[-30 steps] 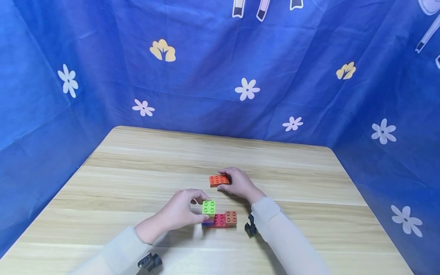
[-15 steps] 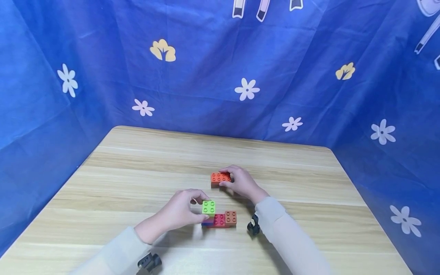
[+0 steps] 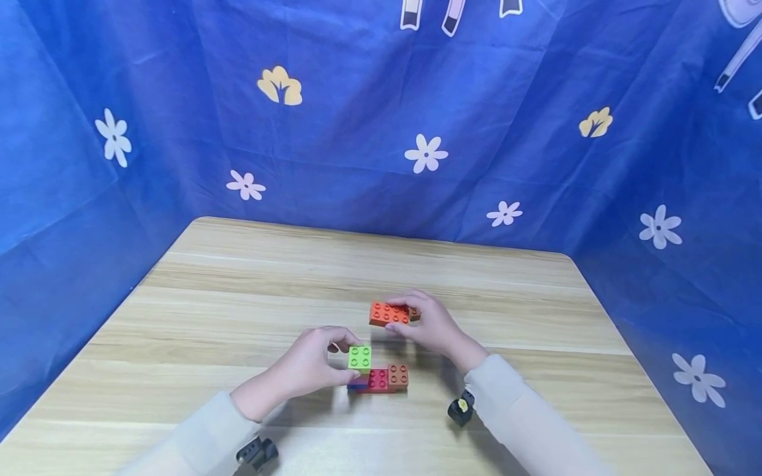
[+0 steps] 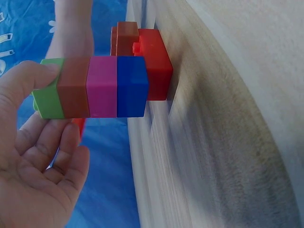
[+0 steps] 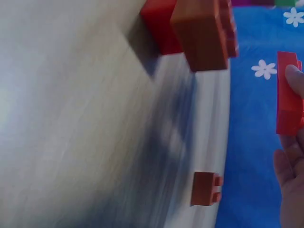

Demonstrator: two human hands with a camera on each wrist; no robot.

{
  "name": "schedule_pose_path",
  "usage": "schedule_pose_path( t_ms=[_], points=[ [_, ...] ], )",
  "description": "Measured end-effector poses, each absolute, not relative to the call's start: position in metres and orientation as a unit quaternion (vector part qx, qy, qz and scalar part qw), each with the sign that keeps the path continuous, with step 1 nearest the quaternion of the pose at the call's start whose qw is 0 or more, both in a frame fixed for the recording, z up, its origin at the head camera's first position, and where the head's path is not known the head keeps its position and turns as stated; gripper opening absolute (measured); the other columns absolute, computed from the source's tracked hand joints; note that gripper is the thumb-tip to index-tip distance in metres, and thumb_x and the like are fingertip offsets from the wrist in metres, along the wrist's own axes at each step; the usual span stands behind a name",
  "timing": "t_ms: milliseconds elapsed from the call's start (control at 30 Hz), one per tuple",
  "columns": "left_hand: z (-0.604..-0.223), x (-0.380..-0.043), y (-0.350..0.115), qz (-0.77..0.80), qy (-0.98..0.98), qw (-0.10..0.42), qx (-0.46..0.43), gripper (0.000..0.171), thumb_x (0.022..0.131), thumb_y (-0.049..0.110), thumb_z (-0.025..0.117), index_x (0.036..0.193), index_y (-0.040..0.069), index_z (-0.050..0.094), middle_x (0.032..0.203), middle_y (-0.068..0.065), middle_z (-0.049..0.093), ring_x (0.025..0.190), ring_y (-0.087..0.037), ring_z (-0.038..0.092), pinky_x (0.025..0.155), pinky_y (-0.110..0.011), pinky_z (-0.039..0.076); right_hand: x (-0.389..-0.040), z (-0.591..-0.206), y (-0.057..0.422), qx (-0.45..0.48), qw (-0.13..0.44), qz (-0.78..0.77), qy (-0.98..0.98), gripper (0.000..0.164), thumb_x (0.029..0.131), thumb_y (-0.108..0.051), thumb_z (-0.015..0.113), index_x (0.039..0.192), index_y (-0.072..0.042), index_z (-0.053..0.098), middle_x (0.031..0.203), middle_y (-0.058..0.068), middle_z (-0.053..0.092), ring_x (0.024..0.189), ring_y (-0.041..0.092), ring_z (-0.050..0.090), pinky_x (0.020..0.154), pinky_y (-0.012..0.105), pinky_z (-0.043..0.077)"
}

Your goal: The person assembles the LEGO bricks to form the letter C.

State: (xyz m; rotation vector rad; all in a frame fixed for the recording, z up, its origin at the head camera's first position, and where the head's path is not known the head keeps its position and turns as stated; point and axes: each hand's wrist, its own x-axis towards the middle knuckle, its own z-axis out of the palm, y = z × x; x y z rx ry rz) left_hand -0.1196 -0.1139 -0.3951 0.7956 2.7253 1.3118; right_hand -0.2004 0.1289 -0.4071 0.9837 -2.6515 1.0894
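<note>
Counted by colour, eight bricks in all: one light green brick (image 3: pixel 360 358), one pink brick (image 4: pixel 102 87), one blue brick (image 4: pixel 133 87), one red brick (image 3: pixel 378 380), one orange-red brick (image 3: pixel 387 313), and three brown, namely a stacked brown brick (image 4: pixel 73 90), an end brown brick (image 3: pixel 397 375) and a loose brown brick (image 5: pixel 203 189). Four to the upright stack, from the top down: green, brown, pink, blue. Pinched at the green top by the left hand (image 3: pixel 312 360), between thumb and fingers. Cannot tell whether seated on the red brick's left end or only against it. On the red brick's right end, overhanging slightly, the end brown brick. Grasped by the right hand (image 3: pixel 431 324), between thumb and fingers: the orange-red brick, held above the wooden table (image 3: pixel 268 277), farther out than the stack. Beside that hand, resting on the wood, the loose brown brick. Two pale sleeves (image 3: pixel 526 416), two black wrist devices (image 3: pixel 258 453), one to each arm. Between stack and orange-red brick, only a short gap; beyond the right hand, a broad stretch of wood to the far edge; wider stretches toward both side edges. Past the rounded far corners, blue cloth (image 3: pixel 357 66) on three sides, with six white flowers (image 3: pixel 426 154) and two yellow shapes (image 3: pixel 280 86) in the head view.
</note>
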Motion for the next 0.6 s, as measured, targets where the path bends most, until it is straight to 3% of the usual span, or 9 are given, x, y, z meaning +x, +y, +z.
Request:
schedule_pose_path(
  t_ms=[200,433,600],
  points=[
    [-0.395,-0.120,-0.114,0.421,0.871,0.008,0.254,0.034,0.067,0.016,0.084,0.097,0.013,0.068,0.090,0.010,0.064,0.085,-0.022,0.061,0.079,-0.037,0.052,-0.185,-0.400,0.133,0.355,0.075,0.395,-0.844,0.043,0.075,-0.023,0.081,0.115,-0.014,0.068,0.106,-0.006,0.063,0.098,0.012,0.057,0.086,0.032,0.050],
    [-0.395,-0.119,-0.114,0.424,0.869,0.009,0.256,0.034,0.067,0.015,0.084,0.097,0.012,0.068,0.090,0.010,0.064,0.086,-0.021,0.061,0.079,-0.037,0.052,-0.170,-0.392,0.131,0.406,0.062,0.428,-0.805,0.041,0.073,-0.018,0.081,0.112,-0.011,0.069,0.103,-0.005,0.063,0.098,0.014,0.058,0.089,0.036,0.048],
    [-0.394,-0.119,-0.114,0.420,0.871,0.009,0.254,0.035,0.067,0.014,0.083,0.098,0.010,0.068,0.090,0.008,0.064,0.086,-0.021,0.061,0.079,-0.036,0.052,-0.164,-0.390,0.130,0.431,0.051,0.434,-0.790,0.040,0.071,-0.015,0.083,0.110,-0.011,0.071,0.099,-0.006,0.062,0.092,0.012,0.056,0.079,0.031,0.049]
  ],
)
